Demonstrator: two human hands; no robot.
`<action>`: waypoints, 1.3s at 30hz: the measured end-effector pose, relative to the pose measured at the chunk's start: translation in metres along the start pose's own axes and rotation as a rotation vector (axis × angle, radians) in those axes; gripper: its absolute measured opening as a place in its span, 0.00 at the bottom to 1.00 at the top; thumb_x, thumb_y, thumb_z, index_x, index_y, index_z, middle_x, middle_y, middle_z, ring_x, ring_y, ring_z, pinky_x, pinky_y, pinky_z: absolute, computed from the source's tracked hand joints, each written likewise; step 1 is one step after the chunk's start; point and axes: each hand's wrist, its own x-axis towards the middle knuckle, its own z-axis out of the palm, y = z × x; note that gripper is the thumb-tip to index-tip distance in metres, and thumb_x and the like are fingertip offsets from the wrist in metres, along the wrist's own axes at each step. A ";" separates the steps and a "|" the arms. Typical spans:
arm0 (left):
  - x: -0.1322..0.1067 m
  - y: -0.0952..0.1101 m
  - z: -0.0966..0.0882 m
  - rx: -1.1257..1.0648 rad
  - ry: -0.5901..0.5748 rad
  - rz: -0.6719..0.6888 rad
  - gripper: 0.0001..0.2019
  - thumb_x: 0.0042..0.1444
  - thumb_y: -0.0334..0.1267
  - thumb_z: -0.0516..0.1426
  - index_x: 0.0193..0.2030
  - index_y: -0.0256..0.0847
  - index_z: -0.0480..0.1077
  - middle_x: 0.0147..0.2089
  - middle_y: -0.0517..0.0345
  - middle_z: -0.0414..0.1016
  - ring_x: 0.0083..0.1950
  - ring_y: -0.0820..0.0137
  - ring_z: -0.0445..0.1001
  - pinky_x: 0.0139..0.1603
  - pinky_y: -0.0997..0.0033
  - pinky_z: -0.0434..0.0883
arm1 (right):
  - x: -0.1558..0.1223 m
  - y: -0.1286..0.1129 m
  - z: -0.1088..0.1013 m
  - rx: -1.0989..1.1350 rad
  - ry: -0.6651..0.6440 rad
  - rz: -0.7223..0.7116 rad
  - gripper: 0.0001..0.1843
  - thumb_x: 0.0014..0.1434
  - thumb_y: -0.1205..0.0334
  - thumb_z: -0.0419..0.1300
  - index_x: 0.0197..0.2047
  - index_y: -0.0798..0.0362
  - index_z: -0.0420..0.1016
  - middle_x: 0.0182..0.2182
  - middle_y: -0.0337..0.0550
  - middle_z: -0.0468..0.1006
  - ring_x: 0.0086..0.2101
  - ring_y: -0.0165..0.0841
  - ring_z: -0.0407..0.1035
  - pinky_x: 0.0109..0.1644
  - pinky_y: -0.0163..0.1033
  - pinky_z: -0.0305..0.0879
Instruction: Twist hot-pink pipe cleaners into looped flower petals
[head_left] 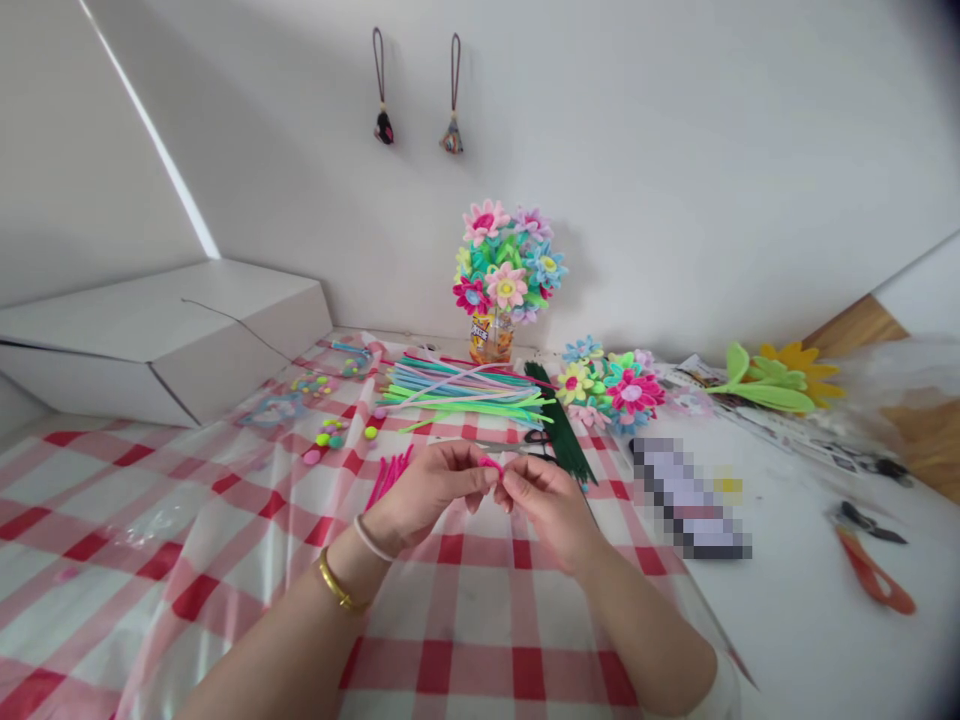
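Observation:
My left hand [442,482] and my right hand [547,503] meet above the checked cloth, fingertips nearly touching. Both pinch a short pink pipe cleaner [491,463], mostly covered by the fingers. Just beyond my left hand lie several cut pink pipe cleaners [388,474]. Black-handled scissors [538,437] rest behind my fingers, partly hidden by them. Farther back is a pile of long pipe cleaners [465,392] in green, blue and pink, with a bundle of dark green stems [562,430] at its right.
Small coloured pompoms [328,440] lie at the left, before a white box [240,340]. A jar of fuzzy flowers [491,338] stands by the wall; a second flower bunch [611,388] lies to its right. Orange-handled pliers [874,570] and a blurred-out object [690,500] are at the right.

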 end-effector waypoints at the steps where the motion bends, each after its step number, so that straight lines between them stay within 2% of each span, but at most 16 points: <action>1: 0.001 -0.001 0.000 -0.012 0.014 -0.013 0.08 0.46 0.36 0.62 0.28 0.33 0.70 0.24 0.56 0.72 0.23 0.77 0.64 0.24 0.76 0.59 | 0.000 0.000 0.000 -0.104 0.029 -0.022 0.07 0.57 0.59 0.56 0.31 0.53 0.70 0.25 0.39 0.71 0.27 0.30 0.64 0.33 0.37 0.60; 3: 0.002 -0.002 0.000 -0.064 0.065 -0.029 0.08 0.44 0.36 0.63 0.27 0.33 0.70 0.22 0.58 0.70 0.21 0.78 0.63 0.22 0.76 0.58 | -0.001 0.000 0.000 -0.342 0.096 -0.113 0.07 0.58 0.57 0.55 0.35 0.51 0.71 0.28 0.41 0.73 0.30 0.32 0.66 0.35 0.39 0.61; 7: 0.004 -0.004 0.002 -0.203 0.130 -0.086 0.07 0.41 0.33 0.64 0.27 0.32 0.72 0.21 0.59 0.69 0.20 0.79 0.62 0.21 0.78 0.57 | -0.001 0.003 -0.003 -0.803 0.172 -0.431 0.08 0.59 0.60 0.53 0.38 0.48 0.72 0.33 0.46 0.76 0.36 0.38 0.68 0.43 0.45 0.60; 9: 0.004 -0.005 0.004 -0.260 0.141 -0.108 0.07 0.40 0.33 0.65 0.27 0.32 0.72 0.22 0.59 0.70 0.20 0.80 0.63 0.21 0.78 0.57 | 0.000 0.003 -0.005 -0.933 0.161 -0.523 0.09 0.60 0.62 0.51 0.39 0.49 0.72 0.33 0.47 0.76 0.37 0.39 0.69 0.44 0.46 0.60; 13: 0.005 -0.008 0.007 -0.319 0.151 -0.134 0.06 0.40 0.32 0.65 0.27 0.32 0.74 0.23 0.57 0.73 0.20 0.80 0.64 0.21 0.78 0.58 | 0.001 0.003 -0.007 -1.036 0.156 -0.567 0.10 0.60 0.65 0.49 0.39 0.51 0.72 0.32 0.49 0.76 0.36 0.40 0.69 0.42 0.46 0.60; 18: 0.006 -0.009 0.010 -0.338 0.150 -0.092 0.05 0.40 0.30 0.65 0.26 0.32 0.75 0.23 0.55 0.74 0.23 0.77 0.67 0.23 0.78 0.61 | -0.002 0.002 -0.005 -0.961 0.149 -0.505 0.11 0.61 0.64 0.48 0.39 0.51 0.71 0.32 0.48 0.75 0.35 0.38 0.67 0.39 0.43 0.61; 23: 0.005 -0.005 0.008 -0.316 0.100 -0.089 0.04 0.42 0.31 0.64 0.26 0.32 0.74 0.22 0.56 0.72 0.22 0.78 0.66 0.22 0.79 0.58 | -0.005 -0.006 -0.002 -0.573 0.017 -0.201 0.12 0.61 0.58 0.49 0.33 0.52 0.70 0.27 0.42 0.73 0.28 0.31 0.66 0.32 0.36 0.61; 25: 0.004 -0.004 0.006 -0.308 0.083 -0.090 0.04 0.42 0.31 0.63 0.25 0.32 0.73 0.21 0.56 0.71 0.21 0.78 0.65 0.21 0.79 0.57 | -0.005 -0.006 -0.002 -0.476 -0.005 -0.141 0.12 0.61 0.57 0.50 0.34 0.52 0.71 0.29 0.42 0.74 0.29 0.31 0.66 0.32 0.36 0.62; 29: 0.003 -0.003 0.004 -0.283 0.094 -0.093 0.04 0.42 0.30 0.63 0.24 0.32 0.73 0.20 0.58 0.70 0.20 0.80 0.62 0.21 0.78 0.56 | -0.003 -0.001 -0.002 -0.407 0.057 -0.139 0.09 0.57 0.56 0.56 0.39 0.51 0.71 0.33 0.43 0.76 0.33 0.33 0.68 0.36 0.37 0.63; 32: 0.004 -0.005 0.003 -0.227 0.123 -0.103 0.05 0.40 0.31 0.64 0.26 0.32 0.74 0.21 0.58 0.70 0.21 0.79 0.63 0.22 0.78 0.56 | -0.002 0.001 -0.003 -0.429 0.097 -0.151 0.08 0.56 0.56 0.56 0.35 0.51 0.72 0.30 0.42 0.75 0.32 0.33 0.67 0.35 0.37 0.62; 36: 0.004 -0.007 0.002 -0.233 0.138 -0.075 0.07 0.41 0.32 0.65 0.28 0.33 0.74 0.24 0.57 0.72 0.24 0.78 0.66 0.24 0.78 0.58 | -0.003 -0.005 -0.002 -0.401 0.074 -0.125 0.08 0.56 0.57 0.56 0.32 0.52 0.72 0.28 0.40 0.74 0.29 0.31 0.65 0.33 0.36 0.61; 39: 0.003 -0.005 0.004 -0.302 0.098 -0.061 0.05 0.44 0.33 0.62 0.27 0.33 0.72 0.21 0.57 0.71 0.22 0.78 0.65 0.22 0.78 0.57 | -0.003 -0.008 -0.001 -0.310 0.039 -0.100 0.08 0.56 0.57 0.57 0.30 0.53 0.72 0.27 0.40 0.73 0.29 0.30 0.65 0.33 0.36 0.61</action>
